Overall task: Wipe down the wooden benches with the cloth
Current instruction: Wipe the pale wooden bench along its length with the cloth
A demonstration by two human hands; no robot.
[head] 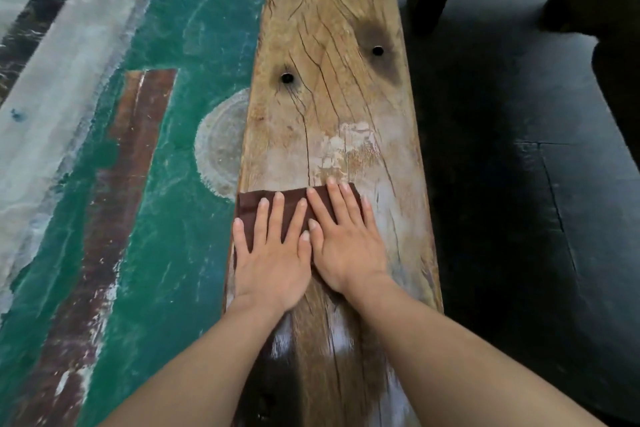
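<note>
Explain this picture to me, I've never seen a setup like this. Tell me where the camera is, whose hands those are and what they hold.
No machine here: a person wears one wide-angle camera on the head, looking down at their own arms. The left hand and right hand lie flat side by side, fingers straight, pressing a dark brown cloth onto a worn wooden bench. Nothing is gripped. Further along the bench are two small round holes. Left of it is a green painted surface.
</note>
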